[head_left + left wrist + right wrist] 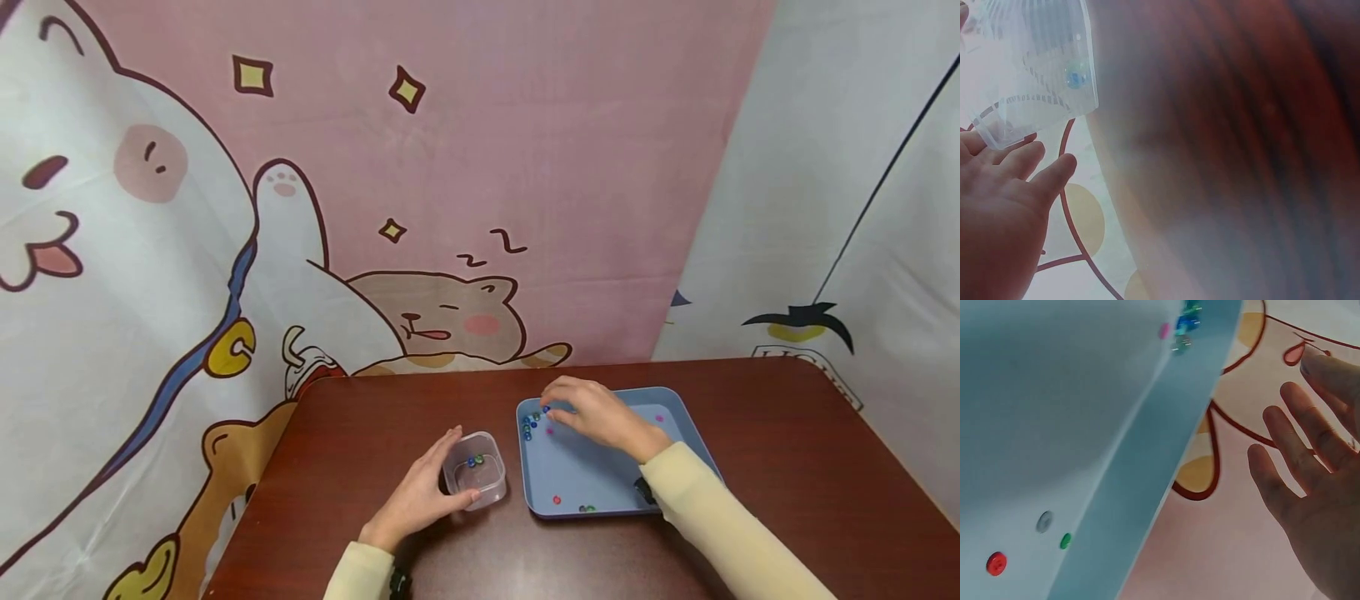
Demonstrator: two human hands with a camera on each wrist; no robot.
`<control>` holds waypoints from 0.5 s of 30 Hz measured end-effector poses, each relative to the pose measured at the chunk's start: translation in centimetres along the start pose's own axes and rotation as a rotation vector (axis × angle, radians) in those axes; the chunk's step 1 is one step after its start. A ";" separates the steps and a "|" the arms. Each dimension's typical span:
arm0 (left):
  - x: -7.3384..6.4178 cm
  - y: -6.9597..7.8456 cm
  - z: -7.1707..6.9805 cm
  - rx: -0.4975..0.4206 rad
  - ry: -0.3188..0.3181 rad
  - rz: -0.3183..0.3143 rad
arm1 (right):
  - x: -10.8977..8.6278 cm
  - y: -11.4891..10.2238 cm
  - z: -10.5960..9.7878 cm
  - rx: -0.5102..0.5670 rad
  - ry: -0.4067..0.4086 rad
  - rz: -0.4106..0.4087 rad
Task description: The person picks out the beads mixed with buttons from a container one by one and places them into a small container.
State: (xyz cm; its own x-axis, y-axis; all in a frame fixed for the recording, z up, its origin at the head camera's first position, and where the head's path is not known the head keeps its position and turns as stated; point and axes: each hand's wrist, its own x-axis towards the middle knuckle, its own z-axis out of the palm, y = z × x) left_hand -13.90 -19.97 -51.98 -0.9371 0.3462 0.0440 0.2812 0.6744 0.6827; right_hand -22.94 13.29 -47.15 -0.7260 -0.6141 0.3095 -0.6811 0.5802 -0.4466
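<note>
My left hand (423, 493) holds a small clear plastic container (491, 493) on the table, thumb on its near side and fingers along its left side. A few blue and green marbles (476, 460) lie inside it; the left wrist view shows one blue-green marble (1075, 76) through the wall. Over the far left part of a blue tray (600, 477) is my right hand (596, 412), its fingertips close above a group of marbles (527, 429) in the corner. In the right wrist view its fingers (1300, 450) are spread loosely, with nothing seen between them.
Near the tray's front edge lie a red button (997, 563), a grey button (1045, 521) and a green button (1065, 540). Pink buttons (550, 432) are farther in. The dark wooden table (360, 417) ends at a cartoon-printed cloth (570, 183).
</note>
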 end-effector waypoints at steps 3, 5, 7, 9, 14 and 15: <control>0.1 0.1 0.0 0.001 0.000 -0.005 | -0.1 -0.6 -0.3 0.012 0.032 -0.004; 0.1 0.1 0.0 0.001 0.000 -0.011 | -0.2 -1.0 -0.5 0.025 0.051 -0.007; 0.1 0.1 0.0 0.002 0.000 -0.016 | -0.3 -1.4 -0.6 0.038 0.065 -0.005; 0.1 0.1 0.1 0.004 -0.001 -0.015 | -0.4 -1.9 -0.7 0.054 0.077 -0.008; 0.0 0.1 0.0 0.002 -0.002 -0.003 | -0.5 -3.1 -1.0 0.096 0.094 -0.008; 0.0 0.1 0.0 0.001 -0.001 -0.003 | -0.6 -3.3 -1.0 0.103 0.096 -0.003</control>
State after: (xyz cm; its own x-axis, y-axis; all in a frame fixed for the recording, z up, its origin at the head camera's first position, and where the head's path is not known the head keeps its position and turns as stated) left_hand -13.90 -19.94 -51.91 -0.9377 0.3450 0.0408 0.2785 0.6760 0.6822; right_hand -20.36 12.25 -44.99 -0.7330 -0.5588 0.3879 -0.6737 0.5171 -0.5279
